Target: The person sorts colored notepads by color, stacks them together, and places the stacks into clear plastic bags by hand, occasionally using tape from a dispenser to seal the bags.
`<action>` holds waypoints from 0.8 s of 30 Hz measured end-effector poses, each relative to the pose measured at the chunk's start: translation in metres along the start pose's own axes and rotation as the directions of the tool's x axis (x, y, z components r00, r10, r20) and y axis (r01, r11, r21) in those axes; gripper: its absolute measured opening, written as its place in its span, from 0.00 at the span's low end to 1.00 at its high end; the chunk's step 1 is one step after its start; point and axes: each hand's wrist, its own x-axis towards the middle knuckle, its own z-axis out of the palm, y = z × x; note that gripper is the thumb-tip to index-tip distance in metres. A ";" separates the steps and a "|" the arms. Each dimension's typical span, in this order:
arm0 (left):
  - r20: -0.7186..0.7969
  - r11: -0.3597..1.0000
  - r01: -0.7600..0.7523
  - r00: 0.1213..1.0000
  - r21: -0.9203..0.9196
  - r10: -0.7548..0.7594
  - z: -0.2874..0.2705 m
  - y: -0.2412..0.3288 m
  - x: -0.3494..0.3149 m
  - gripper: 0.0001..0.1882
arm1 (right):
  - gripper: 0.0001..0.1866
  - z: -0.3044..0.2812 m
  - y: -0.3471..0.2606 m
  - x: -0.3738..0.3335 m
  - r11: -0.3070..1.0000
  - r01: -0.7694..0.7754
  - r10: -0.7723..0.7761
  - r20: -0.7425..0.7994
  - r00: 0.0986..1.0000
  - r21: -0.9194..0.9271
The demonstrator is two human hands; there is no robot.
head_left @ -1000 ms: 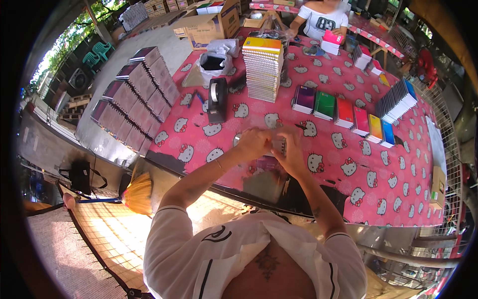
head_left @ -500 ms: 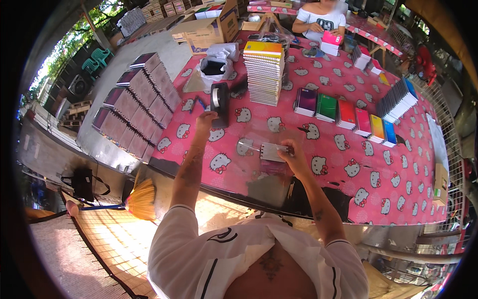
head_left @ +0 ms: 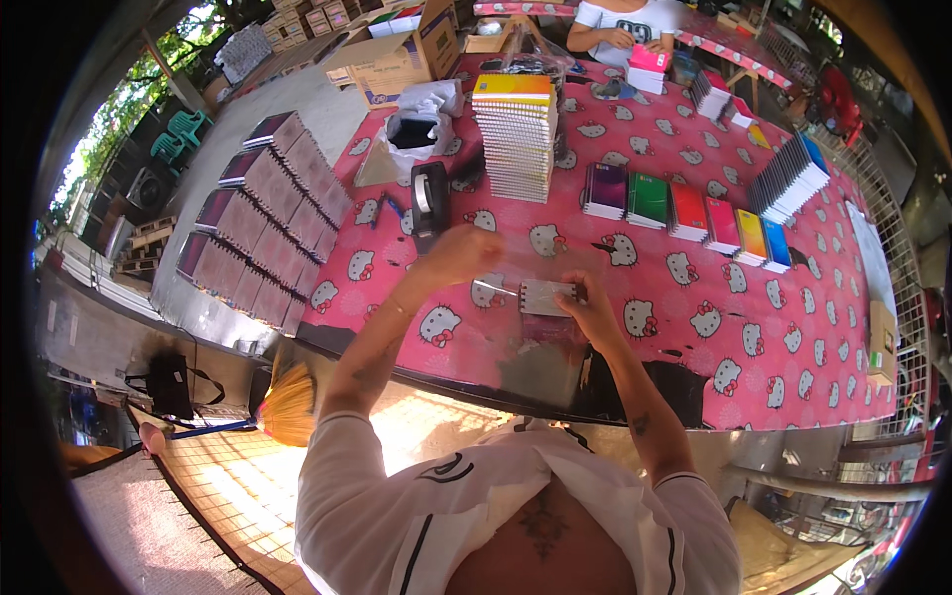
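Note:
My right hand [head_left: 592,307] grips the right end of a white spiral notebook [head_left: 544,297] close to the table's front edge. A clear plastic wrap [head_left: 496,347] seems to lie around and under it, its edges hard to see. To the left and a little farther away, my left hand [head_left: 464,254] hangs over the table with its fingers closed. Anything pinched in it is too small to make out. Just behind my left hand stands a black tape dispenser [head_left: 430,201] with a pale roll in it.
A tall stack of yellow-covered spiral notebooks [head_left: 515,139] rises past the dispenser. Coloured notebook piles [head_left: 669,210] line the right side. Shrink-wrapped-looking notebook stacks [head_left: 263,218] stand at the left edge. Across the table a person [head_left: 625,35] handles pink notebooks. A cardboard box [head_left: 412,55] sits far back.
My left hand has come away from the tape dispenser, moving right and nearer the notebook. My right hand stays on the notebook.

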 end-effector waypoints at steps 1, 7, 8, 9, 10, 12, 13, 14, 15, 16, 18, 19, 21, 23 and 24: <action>0.166 0.990 -0.143 0.976 0.016 0.138 0.004 0.026 0.022 0.11 | 0.20 -0.002 0.002 0.000 1.000 0.015 -0.015 0.004 1.000 0.001; 0.770 0.999 -0.042 0.638 0.003 0.024 0.044 0.034 0.109 0.20 | 0.21 -0.010 -0.012 0.000 0.999 0.035 -0.035 0.002 0.999 0.031; 0.827 0.999 0.049 0.562 -0.011 -0.018 0.054 0.016 0.115 0.22 | 0.21 -0.009 -0.006 0.003 0.998 0.061 -0.061 -0.003 0.998 0.019; 0.898 0.844 0.446 0.431 -0.299 0.091 0.068 -0.052 0.082 0.26 | 0.21 0.018 -0.008 0.007 0.995 0.099 -0.101 0.073 0.992 0.029; 0.842 0.744 0.523 0.530 -0.416 0.098 0.082 -0.052 0.083 0.25 | 0.22 0.010 -0.001 0.006 0.993 0.120 -0.120 -0.011 0.993 0.006; 0.702 0.482 0.608 0.712 -0.631 0.021 0.106 -0.041 0.051 0.24 | 0.22 0.006 0.010 -0.002 0.985 0.168 -0.172 -0.141 0.975 -0.042; 0.609 0.355 0.628 0.773 -0.692 -0.180 0.100 -0.059 0.020 0.27 | 0.21 0.015 0.012 -0.007 0.985 0.147 -0.126 -0.207 0.970 0.090; 0.458 0.374 0.492 0.870 -0.786 -0.182 0.096 -0.050 0.005 0.28 | 0.21 0.010 0.023 -0.019 0.970 0.120 -0.056 -0.287 0.956 0.210; 0.291 0.395 0.341 0.939 -0.853 -0.183 0.081 -0.030 -0.011 0.30 | 0.20 0.002 0.036 -0.029 0.939 0.102 0.022 -0.354 0.935 0.329; 0.101 0.427 0.173 0.977 -0.887 -0.186 0.063 -0.012 -0.027 0.31 | 0.19 -0.014 0.056 -0.036 0.916 0.081 0.083 -0.384 0.920 0.394; -0.115 0.924 -0.044 0.993 -0.380 0.000 0.074 0.020 -0.044 0.37 | 0.17 -0.018 0.072 -0.026 0.904 0.055 0.163 -0.462 0.872 0.423; -0.184 0.982 -0.142 0.976 -0.123 0.118 0.083 0.030 -0.047 0.37 | 0.17 -0.014 0.069 -0.019 0.926 0.066 0.162 -0.548 0.821 0.372; -0.201 0.990 0.025 0.978 -0.138 -0.052 0.075 0.042 -0.062 0.37 | 0.18 -0.010 0.052 -0.005 0.937 0.090 0.112 -0.535 0.837 0.338; -0.311 0.955 0.224 0.909 -0.195 -0.277 0.070 0.034 -0.104 0.36 | 0.18 0.006 0.031 0.003 0.945 0.114 0.056 -0.493 0.868 0.307; -0.396 0.913 0.317 0.828 -0.255 -0.398 0.067 0.022 -0.139 0.36 | 0.18 0.012 0.023 0.002 0.948 0.130 0.023 -0.470 0.882 0.291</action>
